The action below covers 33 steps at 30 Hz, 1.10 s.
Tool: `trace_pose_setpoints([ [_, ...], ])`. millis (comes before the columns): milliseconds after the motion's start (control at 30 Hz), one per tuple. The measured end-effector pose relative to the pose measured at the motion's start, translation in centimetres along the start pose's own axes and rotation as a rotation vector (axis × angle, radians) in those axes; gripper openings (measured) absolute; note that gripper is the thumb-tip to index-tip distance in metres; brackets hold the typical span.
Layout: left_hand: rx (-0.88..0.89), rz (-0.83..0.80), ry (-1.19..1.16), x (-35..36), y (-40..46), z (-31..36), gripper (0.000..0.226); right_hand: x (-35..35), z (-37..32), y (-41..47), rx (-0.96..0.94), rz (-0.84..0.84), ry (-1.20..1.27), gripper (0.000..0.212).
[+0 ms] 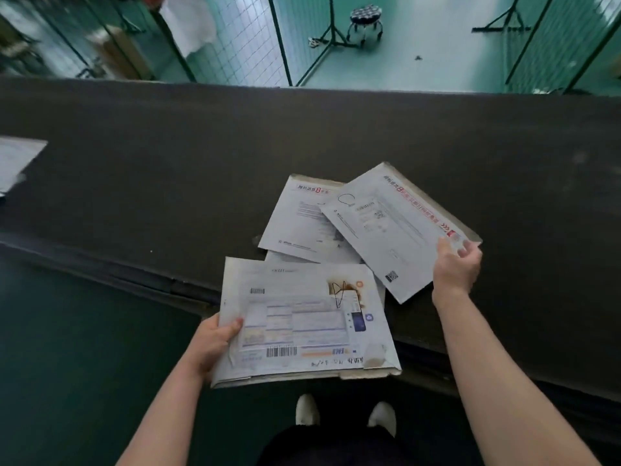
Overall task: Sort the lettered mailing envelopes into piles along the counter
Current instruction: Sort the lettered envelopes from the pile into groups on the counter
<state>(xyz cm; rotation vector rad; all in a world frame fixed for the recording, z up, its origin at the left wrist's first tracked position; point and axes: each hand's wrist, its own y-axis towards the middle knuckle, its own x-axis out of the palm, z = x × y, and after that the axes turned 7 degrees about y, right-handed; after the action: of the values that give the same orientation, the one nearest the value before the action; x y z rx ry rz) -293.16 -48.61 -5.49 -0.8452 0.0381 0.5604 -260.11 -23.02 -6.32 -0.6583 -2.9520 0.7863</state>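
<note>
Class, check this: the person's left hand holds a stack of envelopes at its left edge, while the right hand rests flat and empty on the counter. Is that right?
Not quite. The left hand does hold the stack of envelopes at its left edge, but the right hand is not empty: it grips the corner of a white envelope over the counter, as the head view shows.

Matt, worn paper envelopes (396,230) lie on a dark, rough, felt-like counter (168,156).

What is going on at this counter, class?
A person stands at a dark counter sorting mail. The left hand grips a stack of envelopes by its left edge. The right hand pinches the corner of a white envelope lying over a small pile. Another envelope lies far left.
</note>
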Motion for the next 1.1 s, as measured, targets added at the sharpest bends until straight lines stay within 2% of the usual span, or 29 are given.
trace_pose_setpoints([
  [200,0.030,0.076,-0.178,-5.4,-1.4,-2.5,0.018,6.5,3.6,-7.7,-0.161,-0.296,-0.230,0.039],
  [333,0.062,0.154,-0.353,-12.5,-2.2,-5.5,0.023,13.2,6.8,-14.8,-0.198,-0.538,-0.352,0.032],
  [467,0.098,0.298,-0.595,-22.9,-3.4,-10.7,0.024,22.4,10.4,-25.2,-0.118,-0.858,-0.510,0.024],
  [567,0.121,0.413,-0.755,-30.5,-3.9,-14.4,0.026,28.5,12.8,-32.8,0.041,-0.998,-0.553,0.021],
  [667,0.124,0.573,-0.946,-39.9,-4.6,-18.9,0.029,35.5,17.1,-42.5,0.118,-1.212,-0.615,0.018],
  [767,0.130,0.598,-1.044,-45.0,-4.3,-20.3,0.030,39.6,19.4,-50.6,0.123,-1.421,-0.681,0.014],
  [800,0.141,0.586,-1.060,-46.6,-4.0,-20.7,0.031,41.2,20.4,-53.4,0.152,-1.473,-0.708,0.021],
  [867,0.171,0.546,-1.081,-48.6,-3.0,-20.7,0.032,44.3,22.1,-57.6,0.167,-1.548,-0.794,0.033],
  [967,0.145,0.526,-1.120,-50.7,-1.5,-20.6,0.035,48.9,23.3,-60.8,0.077,-1.566,-0.851,0.021],
  [1100,0.061,0.588,-1.211,-57.1,2.0,-22.5,0.042,57.6,24.9,-63.0,0.120,-1.561,-0.875,0.017],
])
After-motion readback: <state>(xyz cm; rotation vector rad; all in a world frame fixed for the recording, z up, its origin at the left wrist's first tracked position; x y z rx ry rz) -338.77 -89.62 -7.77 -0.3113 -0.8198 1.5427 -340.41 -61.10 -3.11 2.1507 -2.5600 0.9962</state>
